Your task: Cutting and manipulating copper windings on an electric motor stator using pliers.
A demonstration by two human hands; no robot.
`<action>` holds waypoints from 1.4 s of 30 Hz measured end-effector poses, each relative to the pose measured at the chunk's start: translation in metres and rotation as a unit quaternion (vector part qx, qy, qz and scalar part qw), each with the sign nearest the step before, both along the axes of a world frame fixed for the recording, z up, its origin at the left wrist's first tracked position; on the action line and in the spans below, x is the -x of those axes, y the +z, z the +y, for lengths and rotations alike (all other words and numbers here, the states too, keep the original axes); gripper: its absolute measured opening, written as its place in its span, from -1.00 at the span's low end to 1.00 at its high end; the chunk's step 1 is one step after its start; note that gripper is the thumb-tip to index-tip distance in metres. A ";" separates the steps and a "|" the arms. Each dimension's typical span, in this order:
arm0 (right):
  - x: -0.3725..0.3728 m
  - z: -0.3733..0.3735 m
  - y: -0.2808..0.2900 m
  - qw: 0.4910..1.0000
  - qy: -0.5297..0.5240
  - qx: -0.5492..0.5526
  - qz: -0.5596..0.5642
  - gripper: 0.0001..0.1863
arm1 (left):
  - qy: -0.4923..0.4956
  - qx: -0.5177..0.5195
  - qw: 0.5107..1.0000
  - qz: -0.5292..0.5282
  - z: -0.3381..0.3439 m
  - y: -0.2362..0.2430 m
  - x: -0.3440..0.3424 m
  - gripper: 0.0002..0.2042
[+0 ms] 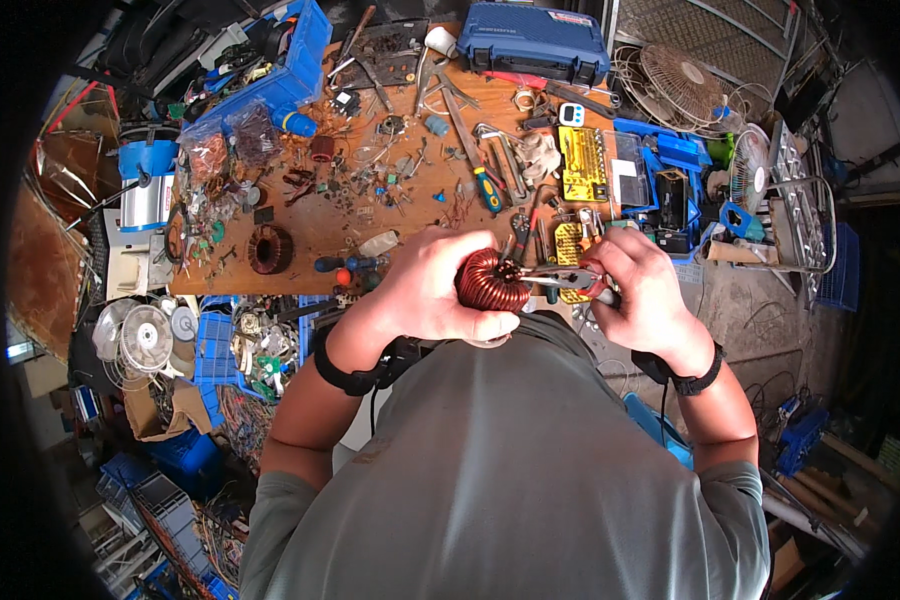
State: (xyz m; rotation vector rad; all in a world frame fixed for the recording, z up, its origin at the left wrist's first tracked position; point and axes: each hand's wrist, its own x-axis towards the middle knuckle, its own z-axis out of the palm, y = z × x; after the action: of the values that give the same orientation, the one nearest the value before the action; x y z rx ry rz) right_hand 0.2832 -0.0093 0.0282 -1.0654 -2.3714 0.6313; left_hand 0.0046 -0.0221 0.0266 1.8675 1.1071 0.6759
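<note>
My left hand (432,285) is closed around a ring-shaped coil (493,292) wound with thick copper wire, held just in front of my body at the bench's near edge. From the other side my right hand (638,285) grips the handles of a pair of pliers (560,278). The plier jaws reach to the middle of the coil, where dark wire ends show; whether they pinch a wire is too small to tell. A second copper-wound ring coil (269,249) lies on the bench to the left.
The wooden workbench (340,215) carries scattered scraps and small parts. A handsaw (470,150), a yellow bit set (582,165) and a blue toolbox (533,42) lie beyond my hands. Far left stands a blue bin (270,75); fans (680,82) stand at the right.
</note>
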 end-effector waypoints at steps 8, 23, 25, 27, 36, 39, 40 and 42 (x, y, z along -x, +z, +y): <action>-0.004 -0.005 -0.006 0.996 0.041 0.070 0.040 -0.65 | -0.002 -0.154 0.986 0.065 -0.003 -0.006 0.002 -0.54; -0.029 -0.058 -0.110 0.827 -0.099 0.553 -0.034 -0.73 | 0.128 -0.057 0.967 0.213 -0.007 -0.200 0.019 -0.43; -0.027 -0.069 -0.107 0.764 -0.151 0.627 0.007 -0.73 | 0.147 -0.039 0.964 0.217 -0.009 -0.232 0.018 -0.42; -0.030 -0.084 -0.111 0.685 -0.202 0.693 0.102 -0.70 | 0.160 -0.043 0.964 0.206 -0.010 -0.259 0.017 -0.42; 0.000 -0.120 -0.144 0.642 -0.275 0.701 0.141 -0.64 | 0.165 -0.034 0.962 0.216 -0.013 -0.363 0.000 -0.39; 0.017 -0.130 -0.153 0.664 -0.300 0.680 0.083 -0.63 | 0.173 -0.006 0.964 0.200 -0.025 -0.378 0.001 -0.36; 0.019 -0.136 -0.159 0.660 -0.305 0.682 0.083 -0.63 | 0.186 0.005 0.964 0.191 -0.028 -0.380 0.002 -0.34; 0.024 -0.144 -0.171 0.686 -0.329 0.643 0.082 -0.60 | 0.174 -0.016 0.970 0.169 -0.029 -0.381 0.006 -0.33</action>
State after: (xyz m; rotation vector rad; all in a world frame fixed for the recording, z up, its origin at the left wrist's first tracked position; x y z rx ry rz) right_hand 0.2590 -0.1534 -0.1427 -2.0632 -0.9045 2.0283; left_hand -0.0013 -0.0509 -0.3547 1.8777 1.6798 0.5808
